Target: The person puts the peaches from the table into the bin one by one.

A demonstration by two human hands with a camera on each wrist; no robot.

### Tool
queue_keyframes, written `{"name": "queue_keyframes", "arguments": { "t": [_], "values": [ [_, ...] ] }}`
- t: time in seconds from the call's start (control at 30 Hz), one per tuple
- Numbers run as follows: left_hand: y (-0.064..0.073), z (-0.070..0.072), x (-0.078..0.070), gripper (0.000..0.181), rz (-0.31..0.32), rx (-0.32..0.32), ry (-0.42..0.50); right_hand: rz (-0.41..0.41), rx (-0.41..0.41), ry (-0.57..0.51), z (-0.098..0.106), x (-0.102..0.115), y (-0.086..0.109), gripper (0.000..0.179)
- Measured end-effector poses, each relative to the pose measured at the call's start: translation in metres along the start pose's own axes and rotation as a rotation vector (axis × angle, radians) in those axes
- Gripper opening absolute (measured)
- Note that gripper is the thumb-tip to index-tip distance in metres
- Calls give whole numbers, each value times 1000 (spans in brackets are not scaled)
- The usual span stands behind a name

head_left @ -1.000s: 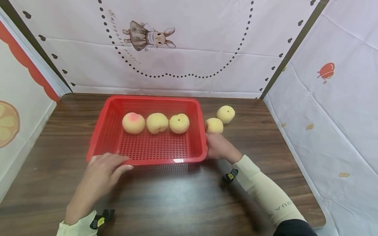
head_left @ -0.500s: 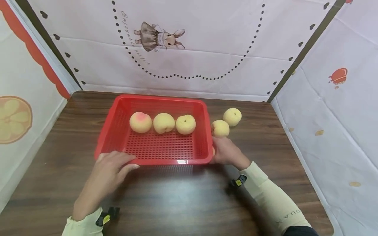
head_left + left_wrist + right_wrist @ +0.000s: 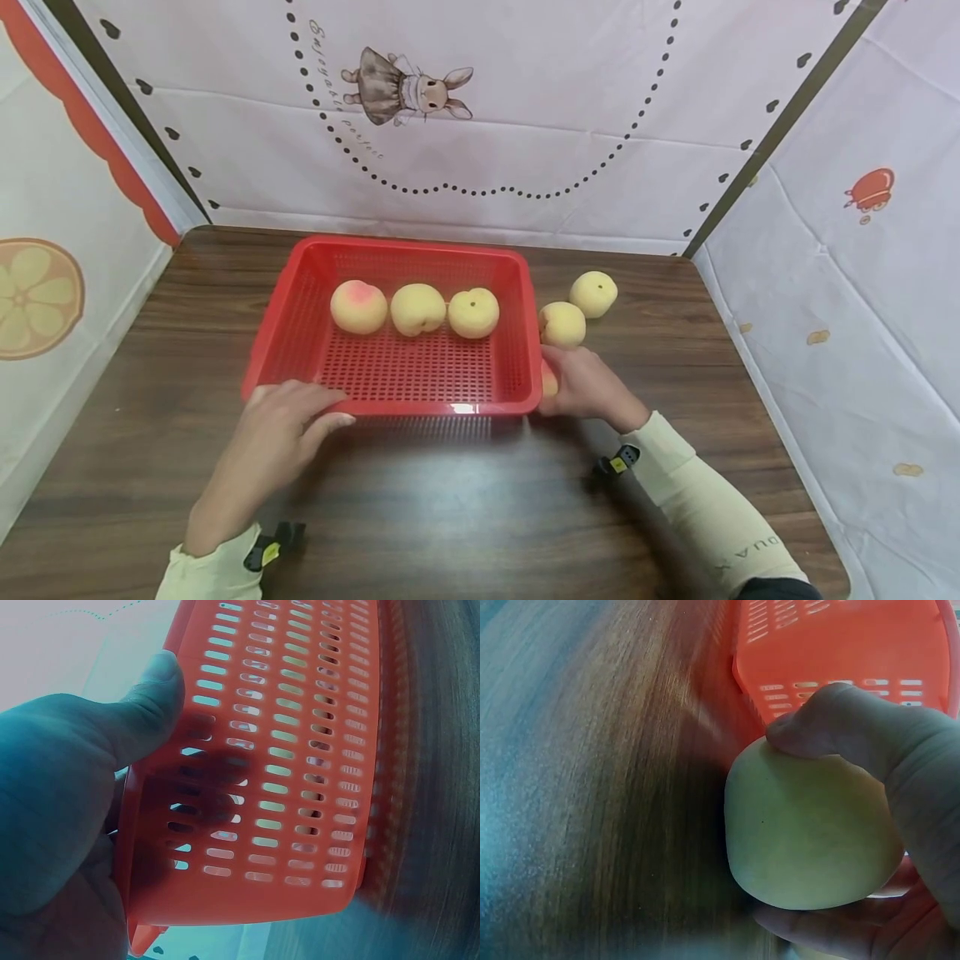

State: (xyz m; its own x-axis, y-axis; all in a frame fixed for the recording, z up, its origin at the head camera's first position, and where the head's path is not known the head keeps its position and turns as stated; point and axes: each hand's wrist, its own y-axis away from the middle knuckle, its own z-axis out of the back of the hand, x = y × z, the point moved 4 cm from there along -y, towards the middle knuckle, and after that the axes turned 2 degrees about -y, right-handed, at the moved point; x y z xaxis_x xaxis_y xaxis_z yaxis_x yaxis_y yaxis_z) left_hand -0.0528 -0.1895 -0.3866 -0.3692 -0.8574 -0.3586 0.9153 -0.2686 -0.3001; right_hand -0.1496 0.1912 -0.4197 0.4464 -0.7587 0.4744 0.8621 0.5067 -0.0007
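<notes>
A red plastic basket (image 3: 420, 408) with slotted sides stands on the table, holding three yellow peaches in a row, the left peach (image 3: 358, 307) blushed pink on top. My left hand (image 3: 277, 429) grips its front left rim; the left wrist view shows the thumb (image 3: 161, 682) outside the wall and finger shadows through the slots. Beside the basket's right wall, my right hand (image 3: 588, 383) holds another peach (image 3: 810, 825), low by the table. Thumb and fingers lie on opposite sides of this fruit, and the basket rim partly hides it in the head view.
Two more peaches lie right of the basket, a nearer peach (image 3: 562, 324) just beyond my right hand and a farther peach (image 3: 593, 294) behind it. The brown wooden table (image 3: 450, 508) is bounded by printed white sheets (image 3: 547, 92) at the back and sides.
The head view has shifted, moving everything rightward in it. My right hand has come slightly away from the basket's wall, and the peach in it now shows. My left hand stays on the rim.
</notes>
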Motion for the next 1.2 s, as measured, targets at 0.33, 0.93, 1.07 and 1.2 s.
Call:
{"name": "queue_keyframes", "arguments": {
  "t": [0.33, 0.93, 1.07, 1.2],
  "values": [
    [0, 0, 0, 32, -18, -15, -5, -8, 1, 41, 7, -1, 5, 58],
    [-1, 1, 1, 35, -13, -7, -10, -5, -31, 51, 30, 2, 15, 53],
    [-1, 0, 1, 34, -12, -5, -10, 7, -42, 74, 37, 3, 17, 44],
    [-1, -1, 1, 34, -27, -21, -18, 1, -45, 84, 45, 4, 19, 42]
  ]
}}
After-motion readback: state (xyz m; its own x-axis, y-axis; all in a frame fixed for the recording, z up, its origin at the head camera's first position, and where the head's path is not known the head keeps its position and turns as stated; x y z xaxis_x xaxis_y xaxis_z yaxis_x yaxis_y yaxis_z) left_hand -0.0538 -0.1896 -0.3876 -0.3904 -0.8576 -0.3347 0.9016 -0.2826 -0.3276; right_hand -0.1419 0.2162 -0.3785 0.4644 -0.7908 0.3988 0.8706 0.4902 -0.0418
